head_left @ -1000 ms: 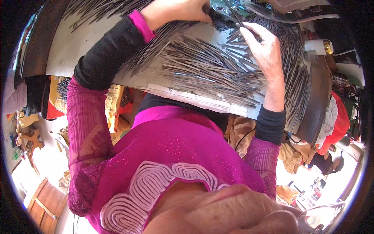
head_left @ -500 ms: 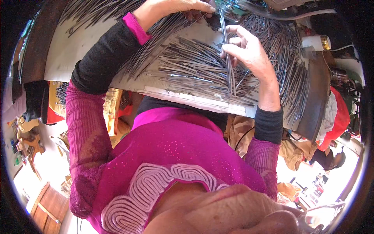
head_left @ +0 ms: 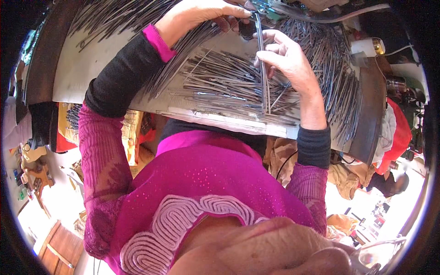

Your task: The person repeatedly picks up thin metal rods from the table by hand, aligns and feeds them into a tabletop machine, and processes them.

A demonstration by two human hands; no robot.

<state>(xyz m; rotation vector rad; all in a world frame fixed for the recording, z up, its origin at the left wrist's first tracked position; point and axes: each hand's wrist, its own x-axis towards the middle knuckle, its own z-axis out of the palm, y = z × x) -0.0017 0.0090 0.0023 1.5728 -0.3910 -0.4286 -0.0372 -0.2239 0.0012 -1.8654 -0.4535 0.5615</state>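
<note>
At the top of the view, my right hand is closed on a pair of long, thin grey metal strips, thumb on one side and fingers on the other. The strips stand nearly upright in the picture, their lower ends over a loose pile of similar dark strips. My left hand reaches in from the left, its thumb and fingers pinched at the strips' upper end. A greenish metal fixture sits right beside those fingertips. Part of the left fingers is cut off by the picture's edge.
More thin strips lie in a bundle at the upper left and a dense heap on the right. Dark raised boards edge the pale worktable. A white cylinder with a brass-coloured end stands at the right.
My right hand and the metal strips have shifted slightly left, and the strips stand a little more upright. My left hand has moved only slightly.
</note>
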